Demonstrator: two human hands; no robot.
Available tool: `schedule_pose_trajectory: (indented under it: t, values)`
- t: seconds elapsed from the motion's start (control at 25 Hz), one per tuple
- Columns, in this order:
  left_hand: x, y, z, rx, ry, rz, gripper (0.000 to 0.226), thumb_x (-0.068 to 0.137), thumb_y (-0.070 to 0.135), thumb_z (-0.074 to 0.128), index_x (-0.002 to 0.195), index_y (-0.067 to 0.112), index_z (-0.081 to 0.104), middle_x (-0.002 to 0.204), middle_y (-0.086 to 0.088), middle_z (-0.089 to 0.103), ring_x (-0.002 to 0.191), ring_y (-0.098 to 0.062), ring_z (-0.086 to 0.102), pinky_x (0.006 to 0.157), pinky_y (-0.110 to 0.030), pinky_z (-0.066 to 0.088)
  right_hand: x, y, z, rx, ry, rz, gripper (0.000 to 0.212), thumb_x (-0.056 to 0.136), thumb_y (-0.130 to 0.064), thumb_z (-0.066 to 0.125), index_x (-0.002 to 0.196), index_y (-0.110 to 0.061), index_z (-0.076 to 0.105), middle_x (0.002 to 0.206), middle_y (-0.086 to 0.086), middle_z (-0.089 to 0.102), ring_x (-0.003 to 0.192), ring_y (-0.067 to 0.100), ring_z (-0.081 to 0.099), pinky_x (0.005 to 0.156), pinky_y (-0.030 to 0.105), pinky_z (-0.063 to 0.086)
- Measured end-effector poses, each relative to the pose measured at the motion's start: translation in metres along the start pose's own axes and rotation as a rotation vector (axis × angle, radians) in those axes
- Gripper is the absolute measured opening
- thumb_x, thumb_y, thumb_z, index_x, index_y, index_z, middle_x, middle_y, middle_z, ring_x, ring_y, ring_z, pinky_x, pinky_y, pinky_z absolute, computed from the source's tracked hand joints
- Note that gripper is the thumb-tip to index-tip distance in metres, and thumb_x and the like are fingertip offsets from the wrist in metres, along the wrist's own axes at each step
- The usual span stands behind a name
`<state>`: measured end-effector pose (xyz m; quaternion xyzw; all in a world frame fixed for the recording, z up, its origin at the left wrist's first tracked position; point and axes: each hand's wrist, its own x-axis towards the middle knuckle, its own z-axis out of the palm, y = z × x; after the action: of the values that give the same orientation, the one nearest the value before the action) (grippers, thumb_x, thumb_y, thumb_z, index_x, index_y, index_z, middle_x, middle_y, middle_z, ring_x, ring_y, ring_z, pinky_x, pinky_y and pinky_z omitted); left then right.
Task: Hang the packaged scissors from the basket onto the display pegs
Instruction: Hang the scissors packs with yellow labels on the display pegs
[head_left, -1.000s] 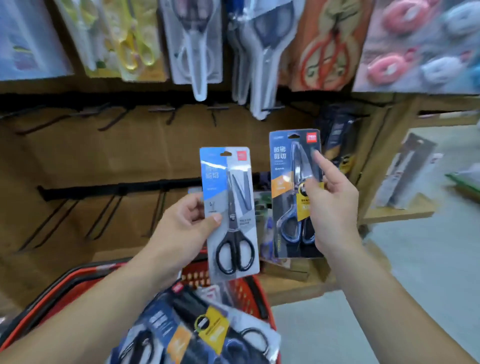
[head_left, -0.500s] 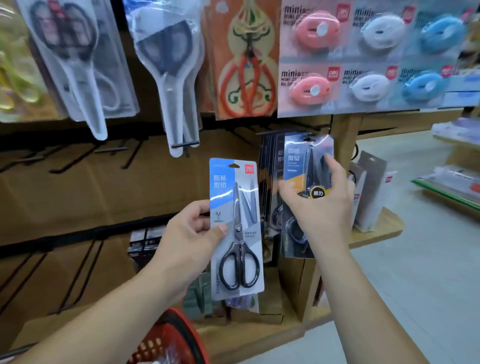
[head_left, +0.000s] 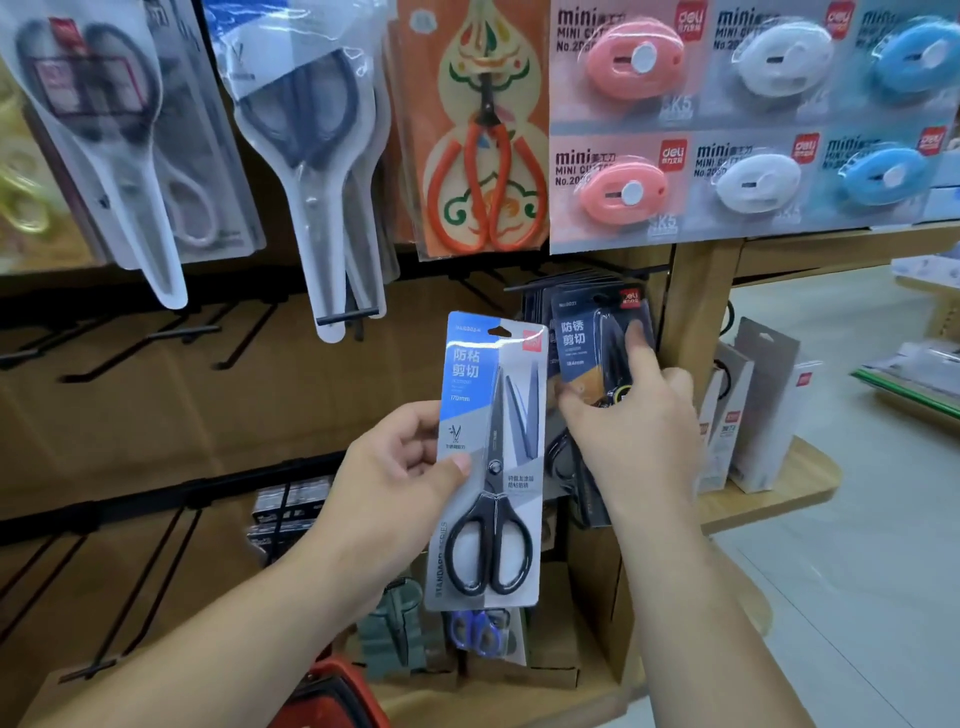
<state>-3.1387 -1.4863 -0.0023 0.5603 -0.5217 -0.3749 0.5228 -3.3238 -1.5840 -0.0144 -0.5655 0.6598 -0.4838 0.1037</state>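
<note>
The right hand (head_left: 636, 426) has carried its dark pack (head_left: 597, 343) up and away from the body over the last second. A second ago the pack was held in open air level with the other one; now its top edge sits at the loaded peg (head_left: 582, 278), against the stack of matching dark packs already hanging there. The fingers are closed on the pack's face, forefinger stretched up along the blister and thumb pinching the left edge lower down. Whether the hang hole has caught the peg tip cannot be told, since the pack's top is blurred and dark against the stack.

The left hand (head_left: 400, 467) has hardly moved in relation to its load: it grips the blue pack (head_left: 488, 457) upright, thumb across the front near mid-height, fingers curled behind. This pack is just left of the right hand's grip and a little nearer the body, clear of any peg.

The basket (head_left: 332, 696) has dropped to a red sliver below the left forearm, so the view has swung towards the display.

I judge the dark pack is at the threading step; the blue one waits its turn, and empty pegs (head_left: 176, 332) stand up and left of the left grip.
</note>
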Motion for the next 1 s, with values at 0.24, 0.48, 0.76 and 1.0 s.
schedule_pose_trajectory:
  t: [0.24,0.48,0.76,1.0]
  values:
    - [0.002,0.004,0.004,0.003,0.017,0.030,0.028,0.103,0.007,0.065,0.119,0.029,0.070,0.101,0.001,0.080,0.094,-0.018,0.079,0.081,-0.035,0.066,0.005,-0.008,-0.016,0.159,0.044,-0.081,0.050,0.098,-0.044,0.065,0.146,-0.029,0.060,0.122,0.000,0.062,0.100,0.008,0.050,0.084,0.029,0.041]
    - [0.040,0.001,0.030,0.011,0.147,0.029,0.025,0.100,0.007,0.069,0.112,0.029,0.067,0.086,-0.001,0.079,0.083,-0.021,0.079,0.078,-0.041,0.066,0.003,-0.013,-0.018,0.323,-0.217,-0.164,0.042,0.096,-0.040,0.070,0.137,-0.029,0.067,0.092,-0.012,0.074,0.087,0.004,0.071,0.083,0.034,0.059]
    - [0.049,-0.020,0.007,0.244,0.114,-0.063,0.022,0.097,0.016,0.075,0.118,0.012,0.070,0.110,-0.003,0.072,0.102,-0.020,0.069,0.085,-0.028,0.056,-0.020,-0.029,-0.011,0.009,-0.326,-0.390,0.023,0.096,-0.047,0.067,0.112,-0.034,0.078,0.083,-0.022,0.066,0.095,0.013,0.067,0.084,0.041,0.060]
    - [-0.075,-0.042,-0.088,0.416,-0.037,0.009,0.024,0.095,0.009,0.074,0.113,0.024,0.071,0.109,0.006,0.075,0.092,-0.004,0.071,0.084,-0.016,0.055,-0.107,-0.079,0.001,-0.064,-0.772,-0.536,0.028,0.093,-0.053,0.068,0.113,-0.035,0.077,0.084,-0.016,0.070,0.087,0.008,0.068,0.085,0.039,0.059]
